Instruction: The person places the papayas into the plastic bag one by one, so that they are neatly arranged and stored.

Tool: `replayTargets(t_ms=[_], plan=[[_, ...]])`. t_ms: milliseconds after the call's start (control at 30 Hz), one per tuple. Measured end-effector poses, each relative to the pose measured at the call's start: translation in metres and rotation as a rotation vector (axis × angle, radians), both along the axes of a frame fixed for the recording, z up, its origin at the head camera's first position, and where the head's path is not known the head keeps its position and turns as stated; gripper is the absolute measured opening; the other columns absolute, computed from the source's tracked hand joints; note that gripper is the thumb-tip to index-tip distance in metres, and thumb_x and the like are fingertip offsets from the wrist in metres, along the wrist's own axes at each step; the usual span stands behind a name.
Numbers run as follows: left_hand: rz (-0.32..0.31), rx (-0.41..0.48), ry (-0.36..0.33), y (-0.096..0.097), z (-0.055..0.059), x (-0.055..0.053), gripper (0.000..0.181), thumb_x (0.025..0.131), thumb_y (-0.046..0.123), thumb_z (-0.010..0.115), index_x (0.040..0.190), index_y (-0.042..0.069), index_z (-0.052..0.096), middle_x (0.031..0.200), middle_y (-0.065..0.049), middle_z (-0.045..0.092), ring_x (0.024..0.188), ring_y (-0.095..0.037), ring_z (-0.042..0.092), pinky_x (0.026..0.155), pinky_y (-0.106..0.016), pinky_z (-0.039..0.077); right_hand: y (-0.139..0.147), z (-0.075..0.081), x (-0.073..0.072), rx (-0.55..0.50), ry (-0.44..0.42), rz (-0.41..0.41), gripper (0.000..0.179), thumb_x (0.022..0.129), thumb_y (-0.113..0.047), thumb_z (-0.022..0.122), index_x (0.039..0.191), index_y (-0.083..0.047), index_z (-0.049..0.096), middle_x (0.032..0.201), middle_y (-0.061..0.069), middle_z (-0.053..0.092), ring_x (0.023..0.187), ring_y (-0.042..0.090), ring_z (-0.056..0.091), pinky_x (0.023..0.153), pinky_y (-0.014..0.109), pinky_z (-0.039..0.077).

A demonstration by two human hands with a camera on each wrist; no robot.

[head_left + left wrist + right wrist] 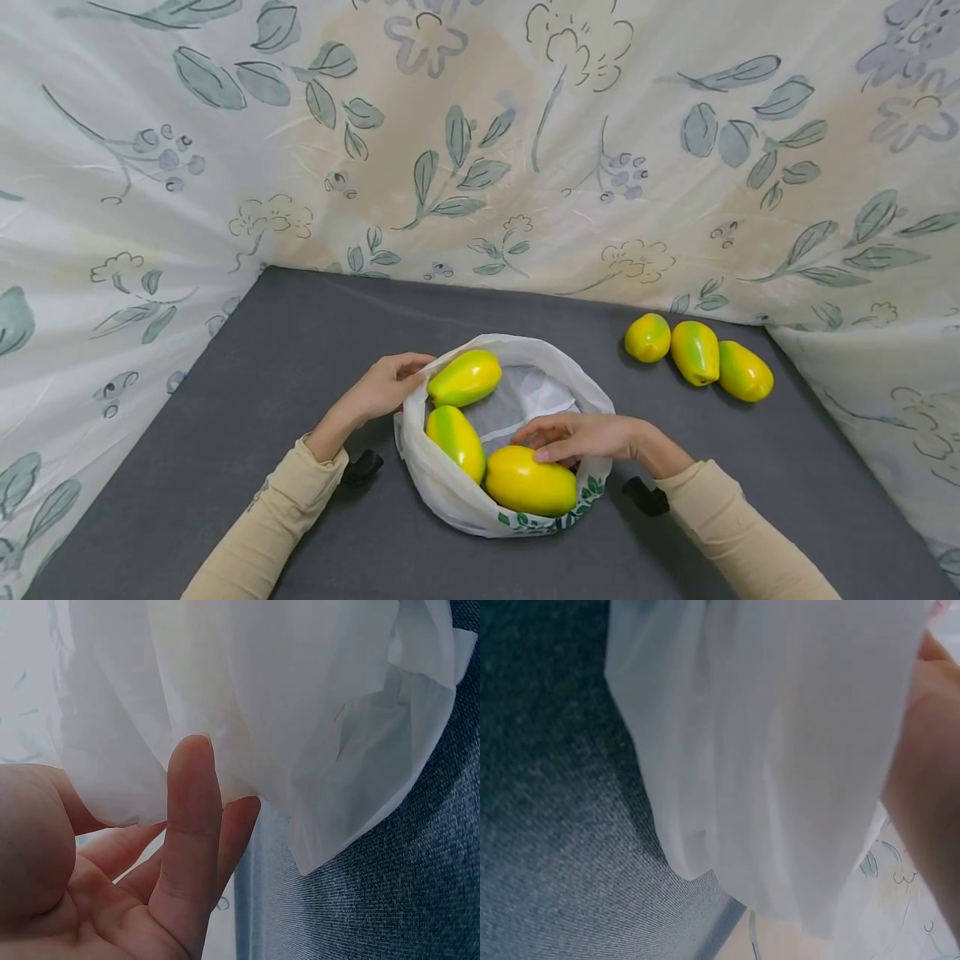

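A white cloth bag (423, 492) with a green leaf print stands with its mouth spread wide. Inside it lie three glossy yellow-green papayas: one at the back left (465, 377), one at the left (456, 442) and one at the front (531, 482). My left hand (382, 385) holds the bag's left rim; in the left wrist view, white cloth (300, 712) hides part of its fingers. Over the right rim reaches my right hand (581, 437), its thumb resting on the front papaya and its fingers extended loosely behind it. The right wrist view shows mostly the bag's outside (780, 765).
Three more papayas lie in a row at the back right of the dark grey table (315, 333): a left one (647, 337), a middle one (695, 353) and a right one (745, 371). A flower-patterned curtain (480, 208) borders the table's back and sides.
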State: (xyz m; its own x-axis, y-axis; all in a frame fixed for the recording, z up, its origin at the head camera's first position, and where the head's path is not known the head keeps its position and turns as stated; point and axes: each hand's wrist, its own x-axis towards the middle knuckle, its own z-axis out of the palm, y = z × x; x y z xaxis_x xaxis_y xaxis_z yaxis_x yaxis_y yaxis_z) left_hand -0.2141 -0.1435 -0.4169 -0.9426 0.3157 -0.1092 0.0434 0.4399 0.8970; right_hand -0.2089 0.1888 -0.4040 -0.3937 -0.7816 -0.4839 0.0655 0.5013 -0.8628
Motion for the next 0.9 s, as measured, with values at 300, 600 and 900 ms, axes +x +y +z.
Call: replayTargets(t_ms=[300, 600, 900], plan=[[-0.001, -0.004, -0.001, 0.001, 0.0, 0.0, 0.037, 0.1, 0.012, 0.05, 0.137, 0.005, 0.05, 0.126, -0.019, 0.055, 0.081, -0.02, 0.058, 0.059, -0.033, 0.05, 0.003, 0.002, -0.002, -0.018, 0.007, -0.094, 0.047, 0.1, -0.026, 0.052, 0.14, -0.003, 0.042, 0.123, 0.011, 0.055, 0.105, 0.028, 0.053, 0.09, 0.041, 0.046], [0.012, -0.005, -0.021, 0.001, 0.0, -0.001, 0.037, 0.1, 0.012, 0.051, 0.137, 0.007, 0.051, 0.126, -0.018, 0.055, 0.09, -0.023, 0.06, 0.063, -0.032, 0.052, 0.014, 0.009, -0.006, -0.042, 0.088, -0.192, 0.051, 0.1, -0.026, 0.052, 0.141, 0.0, 0.038, 0.122, 0.017, 0.054, 0.106, 0.033, 0.052, 0.091, 0.044, 0.045], [0.015, -0.008, -0.017, 0.002, 0.0, 0.0, 0.037, 0.1, 0.011, 0.051, 0.137, 0.007, 0.051, 0.124, -0.016, 0.057, 0.089, -0.023, 0.06, 0.063, -0.032, 0.052, 0.036, 0.015, -0.013, -0.16, 0.122, -0.419, 0.056, 0.102, -0.028, 0.048, 0.143, 0.005, 0.03, 0.122, 0.029, 0.048, 0.11, 0.043, 0.049, 0.091, 0.042, 0.046]])
